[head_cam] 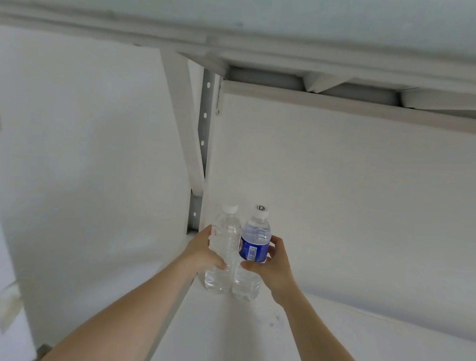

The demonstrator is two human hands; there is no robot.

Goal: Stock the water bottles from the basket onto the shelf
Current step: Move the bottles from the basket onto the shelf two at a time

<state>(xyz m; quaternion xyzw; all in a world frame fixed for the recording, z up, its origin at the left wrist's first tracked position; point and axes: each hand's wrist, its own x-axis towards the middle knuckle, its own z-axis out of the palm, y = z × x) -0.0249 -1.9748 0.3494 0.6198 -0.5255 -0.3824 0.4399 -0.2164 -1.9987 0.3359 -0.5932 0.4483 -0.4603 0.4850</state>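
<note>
Two water bottles stand upright side by side at the back left corner of the white shelf (318, 344). The clear unlabelled bottle (225, 236) on the left has a white cap, and my left hand (202, 251) is wrapped around its middle. The bottle with a blue label (255, 239) touches it on the right, and my right hand (273, 263) grips it just below the label. Both bottle bases appear to rest on the shelf board. The basket is out of view.
A white back panel (357, 188) rises behind the bottles. A grey slotted upright (204, 127) and a slanted white brace (182, 114) stand at the shelf's left end. The underside of the upper shelf (295, 66) runs overhead. A white wall (79, 141) lies left.
</note>
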